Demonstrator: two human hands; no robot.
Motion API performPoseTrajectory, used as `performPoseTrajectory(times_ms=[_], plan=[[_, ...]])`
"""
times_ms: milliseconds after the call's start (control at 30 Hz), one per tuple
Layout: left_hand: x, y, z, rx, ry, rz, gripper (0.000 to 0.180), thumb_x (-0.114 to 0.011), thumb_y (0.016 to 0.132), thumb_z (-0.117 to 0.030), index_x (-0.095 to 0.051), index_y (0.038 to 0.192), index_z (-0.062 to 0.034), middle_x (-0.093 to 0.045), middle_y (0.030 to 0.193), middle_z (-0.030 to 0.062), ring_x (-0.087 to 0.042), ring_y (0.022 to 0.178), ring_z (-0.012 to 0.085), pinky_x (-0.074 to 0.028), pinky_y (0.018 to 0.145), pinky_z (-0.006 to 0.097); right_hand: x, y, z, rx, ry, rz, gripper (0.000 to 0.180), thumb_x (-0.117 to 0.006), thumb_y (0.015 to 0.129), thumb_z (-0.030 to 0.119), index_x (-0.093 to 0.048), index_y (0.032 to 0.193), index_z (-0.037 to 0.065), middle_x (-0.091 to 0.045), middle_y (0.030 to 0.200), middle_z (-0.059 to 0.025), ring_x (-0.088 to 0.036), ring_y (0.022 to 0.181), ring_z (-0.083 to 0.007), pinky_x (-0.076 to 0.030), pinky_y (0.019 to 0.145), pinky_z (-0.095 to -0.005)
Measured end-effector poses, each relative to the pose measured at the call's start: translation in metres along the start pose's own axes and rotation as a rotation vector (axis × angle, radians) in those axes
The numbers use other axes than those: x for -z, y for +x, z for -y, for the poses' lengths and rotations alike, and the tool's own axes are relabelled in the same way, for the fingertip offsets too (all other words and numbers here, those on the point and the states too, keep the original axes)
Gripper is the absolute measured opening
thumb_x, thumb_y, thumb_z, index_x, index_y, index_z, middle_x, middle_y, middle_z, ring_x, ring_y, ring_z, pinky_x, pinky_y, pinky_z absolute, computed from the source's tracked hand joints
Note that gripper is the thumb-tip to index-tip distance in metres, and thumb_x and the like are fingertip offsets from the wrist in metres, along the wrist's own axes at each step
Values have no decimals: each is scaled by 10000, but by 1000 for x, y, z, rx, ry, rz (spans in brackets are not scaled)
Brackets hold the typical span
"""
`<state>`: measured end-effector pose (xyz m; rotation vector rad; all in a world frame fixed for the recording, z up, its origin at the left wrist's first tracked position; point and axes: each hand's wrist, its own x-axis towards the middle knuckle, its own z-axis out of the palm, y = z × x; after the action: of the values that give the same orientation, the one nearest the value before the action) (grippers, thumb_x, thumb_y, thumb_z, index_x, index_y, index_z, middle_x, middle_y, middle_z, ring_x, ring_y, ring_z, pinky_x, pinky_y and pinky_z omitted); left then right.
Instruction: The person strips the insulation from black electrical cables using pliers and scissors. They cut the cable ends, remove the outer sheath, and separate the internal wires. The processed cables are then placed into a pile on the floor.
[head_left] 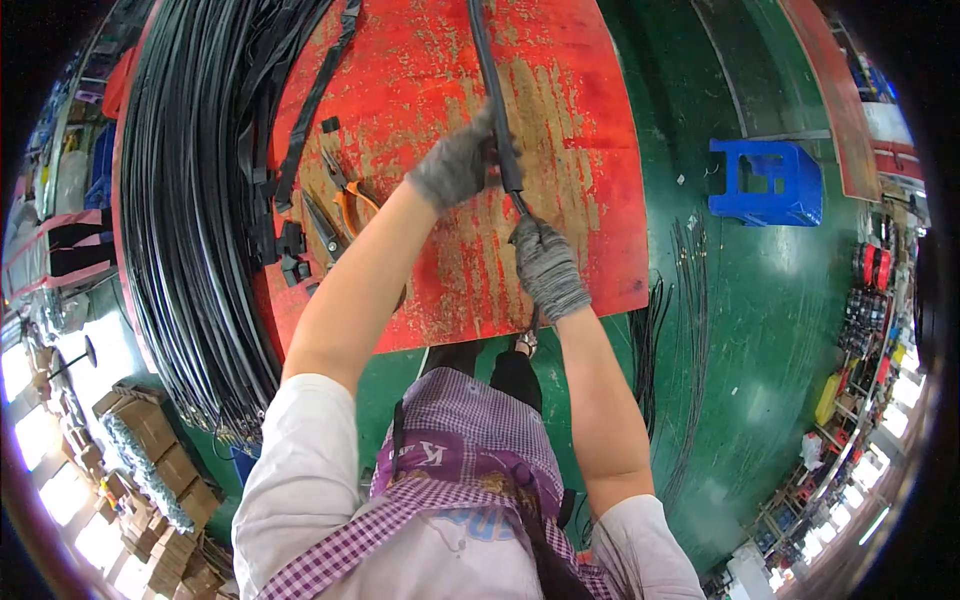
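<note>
A long black strip point(492, 95), laid from the red tabletop's point(580, 130) far edge toward its near edge, is gripped by both gloved hands: the left hand point(455, 165) closed higher up with forearm raised, the right hand point(548, 268) clenched near the near edge. Orange-handled pliers point(350, 195) are seen beside the left forearm.

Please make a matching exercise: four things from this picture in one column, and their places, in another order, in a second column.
1. stool
2. pliers
3. cable bundle
4. black strip

a. in both gloved hands
b. along the table's left edge
c. on the green floor, right of the table
d. on the red table, left of the hands

Pairs: 1-c, 2-d, 3-b, 4-a
</note>
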<state>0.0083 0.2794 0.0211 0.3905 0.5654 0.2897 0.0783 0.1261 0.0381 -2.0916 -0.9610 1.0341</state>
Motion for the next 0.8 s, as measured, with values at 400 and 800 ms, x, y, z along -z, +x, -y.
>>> performPoseTrajectory(times_ms=[400,800], plan=[[-16,13,37,-277,213,-408,333,-406,826,-346,-521,960,-64,-540,669,72,-483,553,161,-401,535,297,15,7,39,369,-708,-17,238,-413,791,219,-479,927,35,-512,820,-189,-501,762,-318,-405,707,-384],[-6,4,110,-297,-184,-482,303,-490,794,-251,-442,1036,-75,-461,736,15,-434,500,108,-337,454,213,-154,66,114,188,-845,389,272,-473,746,253,-507,853,5,-554,765,-160,-557,772,-282,-450,649,-378]])
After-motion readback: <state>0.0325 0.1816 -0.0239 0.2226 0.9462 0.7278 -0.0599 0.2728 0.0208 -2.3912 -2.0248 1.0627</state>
